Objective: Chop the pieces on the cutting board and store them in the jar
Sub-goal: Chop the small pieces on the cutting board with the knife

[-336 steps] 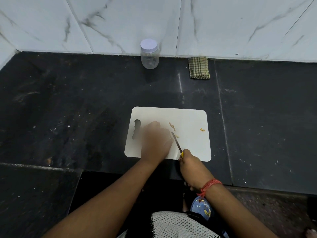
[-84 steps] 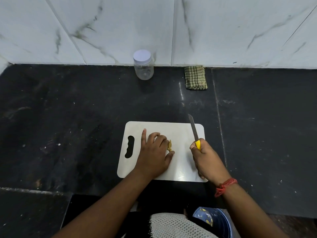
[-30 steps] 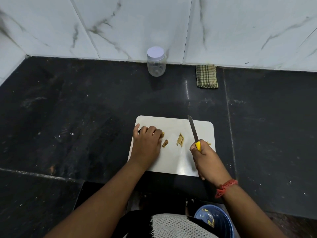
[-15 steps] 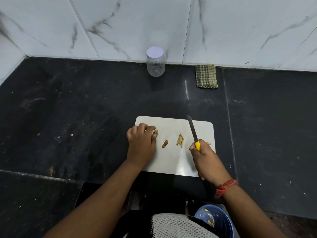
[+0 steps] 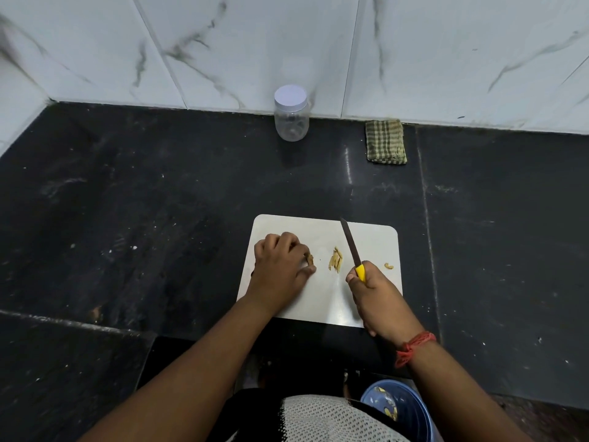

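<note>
head view: only view, looks down at a dark surface [image 5: 159, 218] against a marble wall
step: chopping, mid-way by my read; storing not started
board [image 5: 376, 240]: white, near front edge of surface, both hands over it
left hand [image 5: 280, 266]: curled, fingers closed on a small brownish piece [image 5: 309, 258] at the thumb side, hand resting on board's left part
right hand [image 5: 379, 295]: closed round the yellow handle of a knife [image 5: 350, 242], blade pointing away and a bit left, whether the tip touches the board can't tell
cut strips [image 5: 335, 259]: little pale pile on board between the two hands, just left of blade
stray bit [image 5: 388, 266]: alone near board's right edge, right of knife
next move: likely needs the held piece set flat and pinned, fingertips tucked, blade brought across it; then gather strips and stray bit together
jar [image 5: 291, 114]: clear, white lid on, upright at the wall, well apart from board; looks close to empty, contents too faint to tell
jar needs: lid must come off before anything goes in, so one hand has to be freed
bucket [image 5: 398, 409]: blue, below surface edge by the person, a few yellowish scraps inside
cloth [image 5: 385, 141]: folded checked, at wall right of jar, not in play
</note>
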